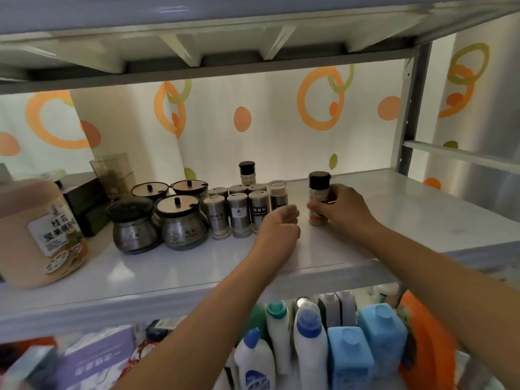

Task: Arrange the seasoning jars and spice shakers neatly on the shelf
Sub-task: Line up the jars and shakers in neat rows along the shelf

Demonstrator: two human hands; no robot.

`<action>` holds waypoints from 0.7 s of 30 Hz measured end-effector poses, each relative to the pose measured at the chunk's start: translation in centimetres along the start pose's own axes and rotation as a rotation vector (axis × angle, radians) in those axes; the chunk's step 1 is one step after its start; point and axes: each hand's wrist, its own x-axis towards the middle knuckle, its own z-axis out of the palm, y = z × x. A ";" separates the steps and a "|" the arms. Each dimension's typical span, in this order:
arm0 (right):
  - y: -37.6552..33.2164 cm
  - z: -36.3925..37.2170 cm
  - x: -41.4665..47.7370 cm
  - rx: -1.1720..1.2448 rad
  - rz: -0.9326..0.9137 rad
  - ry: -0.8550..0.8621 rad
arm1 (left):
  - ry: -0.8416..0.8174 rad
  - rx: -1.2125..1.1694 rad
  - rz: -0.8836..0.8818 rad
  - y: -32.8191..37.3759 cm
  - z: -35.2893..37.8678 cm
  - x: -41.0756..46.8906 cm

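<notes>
Right hand (342,209): fingers and thumb wrapped round a dark-capped spice bottle (318,192), upright, base on or just above the shelf (408,220), set apart to the right of the group. Left hand (278,225): loosely curled, holding nothing visible, just in front of a clear-capped shaker (278,194) at the group's right end; contact with it cannot be told. Steel shakers (239,212): two close rows, upright. Lidded seasoning jars (180,220): four, clustered left of the shakers. Second dark-capped bottle (247,173): alone behind the rows. Step in hand, by judgement: bringing the held bottle into line. Next move calls for sliding it left beside the clear-capped shaker, kept upright, without knocking the neighbours; the rear bottle then wants a place.
</notes>
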 end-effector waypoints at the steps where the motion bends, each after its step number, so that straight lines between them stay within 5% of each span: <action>1: -0.4 0.3 -0.6 0.007 -0.014 0.001 | 0.001 0.025 0.021 -0.1 -0.3 -0.4; 21: -2.4 3.9 -2.9 0.213 -0.009 -0.078 | 0.062 -0.102 0.024 -2.1 -3.4 -1.8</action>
